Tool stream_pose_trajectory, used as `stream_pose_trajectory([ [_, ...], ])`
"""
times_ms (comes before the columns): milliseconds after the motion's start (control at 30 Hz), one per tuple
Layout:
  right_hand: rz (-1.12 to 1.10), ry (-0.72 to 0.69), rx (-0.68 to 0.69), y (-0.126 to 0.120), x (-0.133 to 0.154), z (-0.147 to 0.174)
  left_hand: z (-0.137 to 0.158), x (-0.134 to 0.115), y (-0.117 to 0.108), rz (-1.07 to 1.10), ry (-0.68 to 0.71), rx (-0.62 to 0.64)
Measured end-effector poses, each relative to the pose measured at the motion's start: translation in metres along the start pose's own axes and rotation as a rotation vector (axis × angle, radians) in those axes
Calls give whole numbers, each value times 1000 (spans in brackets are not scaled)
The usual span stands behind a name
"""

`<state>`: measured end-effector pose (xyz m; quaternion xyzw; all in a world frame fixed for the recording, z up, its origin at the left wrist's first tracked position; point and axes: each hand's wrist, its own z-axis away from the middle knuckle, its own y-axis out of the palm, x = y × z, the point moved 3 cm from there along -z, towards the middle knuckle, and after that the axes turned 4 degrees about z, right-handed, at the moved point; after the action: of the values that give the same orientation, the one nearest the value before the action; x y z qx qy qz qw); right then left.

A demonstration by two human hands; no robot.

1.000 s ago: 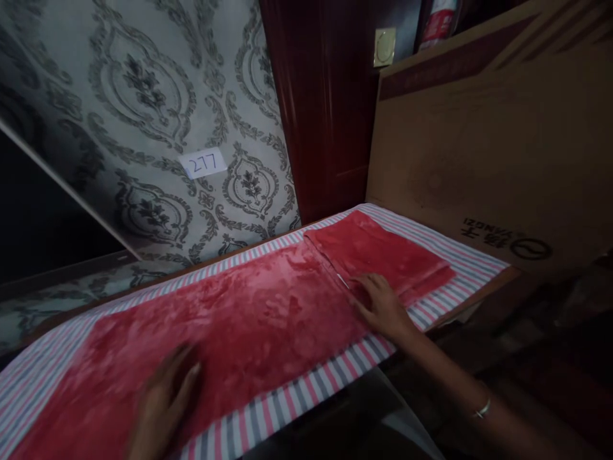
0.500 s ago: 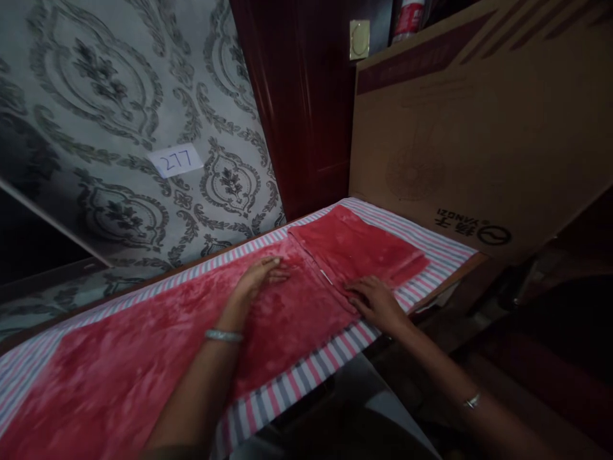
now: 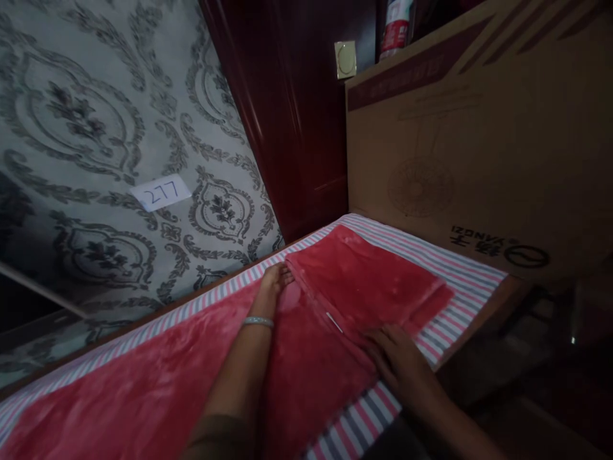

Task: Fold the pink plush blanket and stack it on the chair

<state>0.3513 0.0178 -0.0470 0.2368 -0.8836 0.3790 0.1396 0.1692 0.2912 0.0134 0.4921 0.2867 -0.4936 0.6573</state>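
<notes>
A long red plush blanket lies along a striped cloth, its right end folded over into a flap. A small white label shows along the flap's left edge. My left hand is at the far corner of that edge, fingers curled against the fold. At the near end of the same edge, my right hand has its fingers on top of the plush and its thumb low at the side, pinching the layers. Both fingertips are partly hidden by dim light and cloth.
Under the blanket, a pink, grey and white striped cloth covers the narrow table. A large cardboard box stands at the right end. Patterned wallpaper with a paper marked 277 and a dark red door panel rise behind.
My left hand has moved from the middle of the blanket to the far corner of the fold. My right hand stays at the near corner. The view has shifted slightly.
</notes>
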Motion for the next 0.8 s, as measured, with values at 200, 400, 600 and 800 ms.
stream_pose_trajectory([
  [200, -11, 18, -60, -11, 14, -6, -23, 7, 10, -107, 144, -16],
  [400, 12, 28, 159, -8, 24, -2, -28, 9, 4, -121, 218, 1],
  [600, 46, 38, 0, -19, 28, -27, -28, 5, 5, -112, 253, 39],
  [800, 17, -91, -53, -15, 65, -40, -28, -13, -3, -45, 393, -30],
])
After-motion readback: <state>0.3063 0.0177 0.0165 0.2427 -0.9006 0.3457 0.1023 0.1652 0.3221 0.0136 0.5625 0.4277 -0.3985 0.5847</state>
